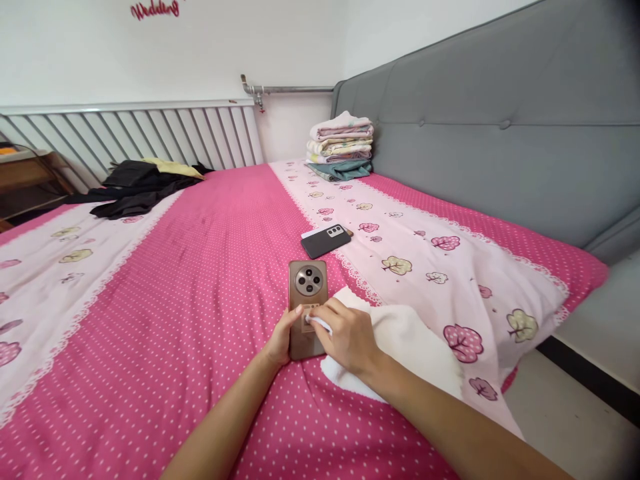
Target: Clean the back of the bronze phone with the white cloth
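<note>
A brownish phone [309,347] lies back side up on the pink dotted bed sheet, its round camera block [309,279] at the far end. My left hand [281,339] grips the phone's left edge, with the thumb over the back. A pale label [311,309] shows on the phone's back, partly covered by fingers. Over that label, my right hand [347,333] pinches a slim white piece [320,324], whose tip meets the label; its exact kind is unclear. Under the right hand and wrist spreads a white cloth [420,340].
Just beyond the phone lies a dark phone [325,242] on top of a pale flat item. Folded fabrics [341,143] are stacked by the grey headboard [480,133]. Dark clothes [145,187] lie at the far left, near the white radiator [135,137].
</note>
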The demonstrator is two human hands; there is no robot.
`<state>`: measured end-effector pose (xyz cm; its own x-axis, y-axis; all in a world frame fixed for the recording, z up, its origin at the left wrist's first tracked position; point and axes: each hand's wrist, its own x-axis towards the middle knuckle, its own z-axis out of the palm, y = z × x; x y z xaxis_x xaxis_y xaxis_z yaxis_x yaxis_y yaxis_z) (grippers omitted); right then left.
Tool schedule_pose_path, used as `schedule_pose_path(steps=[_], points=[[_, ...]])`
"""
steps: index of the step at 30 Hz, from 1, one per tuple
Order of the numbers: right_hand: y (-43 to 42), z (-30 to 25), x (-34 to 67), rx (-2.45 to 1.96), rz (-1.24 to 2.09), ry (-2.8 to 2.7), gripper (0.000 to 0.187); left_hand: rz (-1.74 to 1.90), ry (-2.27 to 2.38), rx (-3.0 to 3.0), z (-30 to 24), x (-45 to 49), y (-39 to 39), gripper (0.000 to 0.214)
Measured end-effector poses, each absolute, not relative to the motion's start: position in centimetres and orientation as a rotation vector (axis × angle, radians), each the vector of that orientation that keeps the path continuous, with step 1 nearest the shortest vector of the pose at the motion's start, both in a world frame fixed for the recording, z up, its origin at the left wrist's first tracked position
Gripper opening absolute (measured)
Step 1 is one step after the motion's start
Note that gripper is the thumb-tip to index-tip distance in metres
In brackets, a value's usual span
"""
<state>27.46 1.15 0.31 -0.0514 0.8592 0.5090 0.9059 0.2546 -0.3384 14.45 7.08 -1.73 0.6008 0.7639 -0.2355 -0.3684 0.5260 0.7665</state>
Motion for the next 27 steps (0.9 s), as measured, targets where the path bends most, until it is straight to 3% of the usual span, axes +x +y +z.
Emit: schedule_pose_path(steps=[27], points=[[1.13, 0.36, 27.5, -1.607, -0.08, -1.902, 0.016, 0.738, 0.632, 0.722, -1.52, 14.44, 6.98, 0.037]])
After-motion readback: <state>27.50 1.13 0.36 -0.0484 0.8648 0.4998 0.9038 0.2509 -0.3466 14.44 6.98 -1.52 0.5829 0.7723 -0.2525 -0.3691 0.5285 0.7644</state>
